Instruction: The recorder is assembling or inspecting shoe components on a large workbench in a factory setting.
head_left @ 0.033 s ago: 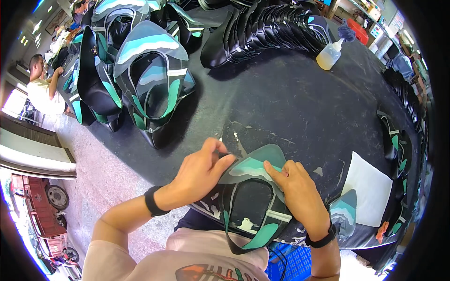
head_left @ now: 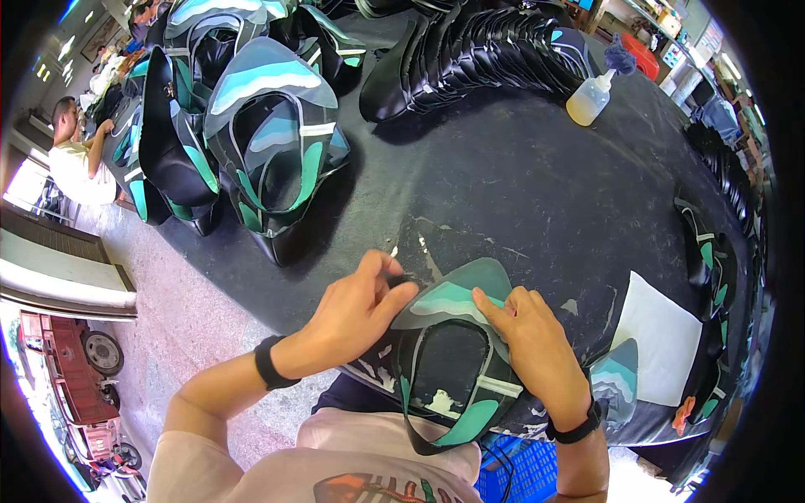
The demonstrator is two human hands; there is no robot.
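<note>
Green-grey shoe upper [head_left: 444, 300] lies at near edge of table [head_left: 503, 184], straps [head_left: 472, 422] overhanging. Right hand [head_left: 538, 352] pinches front panel [head_left: 480, 273], thumb on top. Left hand [head_left: 348, 317] by panel's left side, thumb and forefinger apart; cannot tell if anything held. Upper looks mostly joined, edge work apparently unfinished; similar uppers [head_left: 268, 71] piled far left.

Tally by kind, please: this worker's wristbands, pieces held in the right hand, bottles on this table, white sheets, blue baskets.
Black wristbands: 2
Teal-grey piece, right hand: 1
Bottle: 1
White sheet: 1
Blue basket: 1
Total: 6
</note>
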